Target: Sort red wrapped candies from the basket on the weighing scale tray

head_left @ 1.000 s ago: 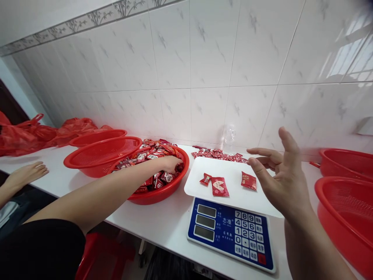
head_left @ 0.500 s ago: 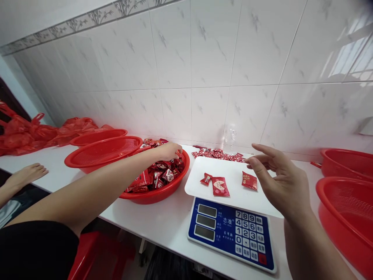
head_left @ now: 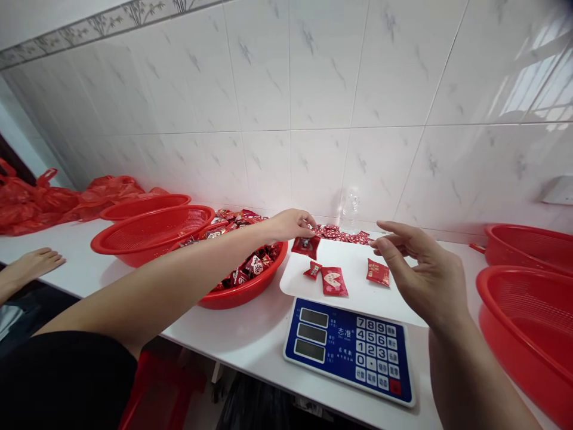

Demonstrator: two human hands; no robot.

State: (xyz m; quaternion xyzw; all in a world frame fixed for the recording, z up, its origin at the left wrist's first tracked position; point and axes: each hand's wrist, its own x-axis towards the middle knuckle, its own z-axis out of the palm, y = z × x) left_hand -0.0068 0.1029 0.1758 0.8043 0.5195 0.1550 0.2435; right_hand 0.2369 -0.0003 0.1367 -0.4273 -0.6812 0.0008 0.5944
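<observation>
My left hand (head_left: 290,224) is stretched out over the left edge of the white scale tray (head_left: 358,292), pinching a red candy packet (head_left: 305,245) that hangs below the fingers. Three red packets lie on the tray: a small one (head_left: 313,270), a larger one (head_left: 333,281) and one further right (head_left: 378,272). My right hand (head_left: 418,272) hovers above the tray's right side, fingers loosely spread and holding nothing. The red basket of wrapped candies (head_left: 242,272) sits just left of the scale.
The blue keypad panel of the scale (head_left: 351,348) faces me. Empty red baskets stand at left (head_left: 152,233) and at right (head_left: 528,334). More packets lie by the wall (head_left: 344,235) next to a clear bottle (head_left: 349,210). Another person's hand (head_left: 33,266) rests at far left near red bags (head_left: 54,200).
My left hand lifted out of the candy basket with a packet and moved right to the tray's edge. My right hand lowered its fingers slightly.
</observation>
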